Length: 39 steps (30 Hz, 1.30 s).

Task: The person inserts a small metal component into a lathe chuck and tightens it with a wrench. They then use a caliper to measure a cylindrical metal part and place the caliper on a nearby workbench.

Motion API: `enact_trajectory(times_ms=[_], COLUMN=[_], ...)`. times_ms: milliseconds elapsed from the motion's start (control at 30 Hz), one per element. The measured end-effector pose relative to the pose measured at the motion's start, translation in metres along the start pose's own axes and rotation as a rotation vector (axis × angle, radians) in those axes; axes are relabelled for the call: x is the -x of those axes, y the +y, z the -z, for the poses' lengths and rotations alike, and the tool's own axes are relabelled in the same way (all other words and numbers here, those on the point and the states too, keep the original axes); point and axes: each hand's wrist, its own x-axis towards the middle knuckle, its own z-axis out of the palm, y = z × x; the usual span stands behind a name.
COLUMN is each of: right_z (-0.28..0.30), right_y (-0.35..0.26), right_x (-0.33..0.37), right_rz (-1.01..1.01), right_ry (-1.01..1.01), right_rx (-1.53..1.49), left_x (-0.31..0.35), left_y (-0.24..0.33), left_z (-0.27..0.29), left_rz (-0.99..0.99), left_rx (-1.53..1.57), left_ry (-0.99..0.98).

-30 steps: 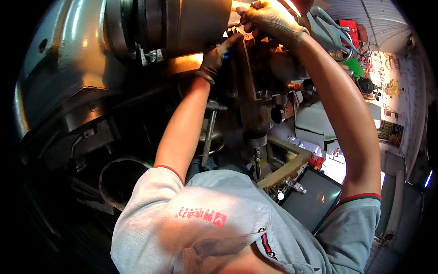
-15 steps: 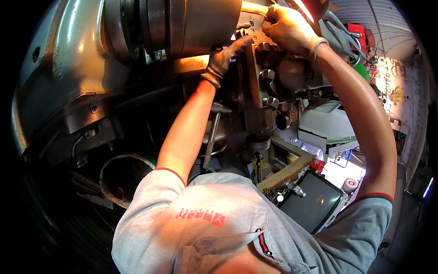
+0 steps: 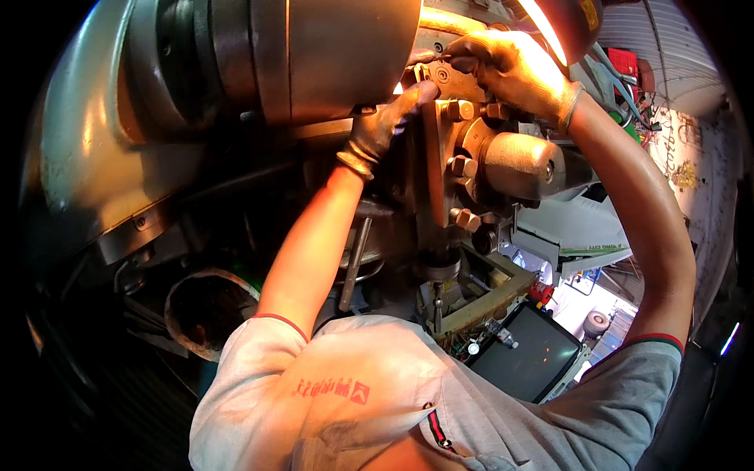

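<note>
Both of my hands wear work gloves and meet at a lathe's tool post (image 3: 437, 169), which carries several square-headed bolts. My left hand (image 3: 381, 129) is beside the large dark chuck (image 3: 334, 63). Its thumb and a fingertip lie on either side of the end of a metal block (image 3: 444, 76) with a round screw in its face. Over the block's right side, my right hand (image 3: 514, 74) has its fingers curled into a pinch. What sits between those fingertips is too small to make out. A pale bar (image 3: 452, 21) runs behind that hand.
A bright lamp (image 3: 561, 27) hangs close above my right hand. Below the post are a loose-looking rod handle (image 3: 356, 263), a wooden frame (image 3: 487, 310) and a dark-screened panel (image 3: 522, 353). A round bucket (image 3: 177, 314) stands lower left.
The view has shifted, so the machine sits lower and more of the bolts and rounded housing shows. My right hand's fingers have drawn in beside the block; my left hand stays at its end.
</note>
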Motion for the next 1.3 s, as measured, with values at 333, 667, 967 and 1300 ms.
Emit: enact_trajectory(times_ms=[333,667,967,1300], right_z=[-0.003,-0.005,0.011,0.006], right_y=[0.005,0.017,0.004,-0.033], right_x=[-0.015,-0.021,-0.029,-0.025], right_rz=[0.143,0.178,0.649,0.266], right_ry=[-0.049,-0.093,0.044,0.175], right_rx=[0.057,-0.375,0.443,0.124], left_x=[-0.018,-0.017,-0.004,0.007], left_y=[0.018,0.027,0.021,0.017], left_z=[0.000,-0.005,-0.007,-0.002], left_rz=[0.027,0.096,0.253,0.333], left_rx=[0.149,0.246,0.403,0.254], left_ry=[0.026,0.066,0.134,0.187])
